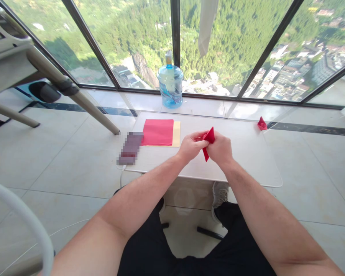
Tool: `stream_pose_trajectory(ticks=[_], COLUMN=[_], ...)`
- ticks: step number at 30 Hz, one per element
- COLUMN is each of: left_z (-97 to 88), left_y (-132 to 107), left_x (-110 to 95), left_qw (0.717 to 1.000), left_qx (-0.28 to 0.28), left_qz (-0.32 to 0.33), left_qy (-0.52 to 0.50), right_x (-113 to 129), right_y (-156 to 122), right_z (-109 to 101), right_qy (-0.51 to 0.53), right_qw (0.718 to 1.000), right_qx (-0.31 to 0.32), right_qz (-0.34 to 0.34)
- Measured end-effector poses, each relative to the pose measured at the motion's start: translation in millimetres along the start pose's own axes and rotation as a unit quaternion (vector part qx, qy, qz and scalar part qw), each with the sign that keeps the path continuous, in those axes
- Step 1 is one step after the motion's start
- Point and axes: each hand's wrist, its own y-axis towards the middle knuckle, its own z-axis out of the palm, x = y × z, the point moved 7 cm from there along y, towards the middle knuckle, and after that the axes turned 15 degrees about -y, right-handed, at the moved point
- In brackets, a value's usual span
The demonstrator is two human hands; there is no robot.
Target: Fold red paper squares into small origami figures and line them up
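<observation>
Both my hands meet above the small white table [247,161], pinching a folded piece of red paper [209,136] between them. My left hand [190,146] grips its left side with closed fingers. My right hand [220,149] closes on the right side, and a red point of the paper sticks out below the hands. To the left on the table lies a flat stack of red paper [158,132] on top of a yellow sheet [176,133]. A small finished red paper shape [262,124] sits at the table's far right corner.
A dark phone-like object [130,147], blurred out, lies on the table's left edge with a white cable hanging below. A blue water jug [170,82] stands by the floor-to-ceiling window. A grey machine frame [46,73] slants in at the left.
</observation>
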Motion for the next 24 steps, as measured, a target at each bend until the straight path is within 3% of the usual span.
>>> stream_pose_trajectory(ticks=[7,16,24], left_z=[-8.7,-9.8,-2.9], left_y=[2.6,0.8,-2.0], left_x=[-1.9,1.2,-0.9], left_qw=[0.999,0.998,0.999], left_qx=[-0.034,-0.064,-0.034], left_qz=[0.020,-0.012,0.006], left_qy=[0.028,-0.016,0.008], right_x=[0.4,13.5,23.0], right_y=[0.8,-8.9,-11.0], right_z=[-1.1,-21.1,-25.3], right_qy=[0.023,0.110,0.132], right_qw=[0.999,0.973,0.969], right_qx=[-0.019,-0.174,-0.157], right_qz=[-0.022,-0.100,-0.135])
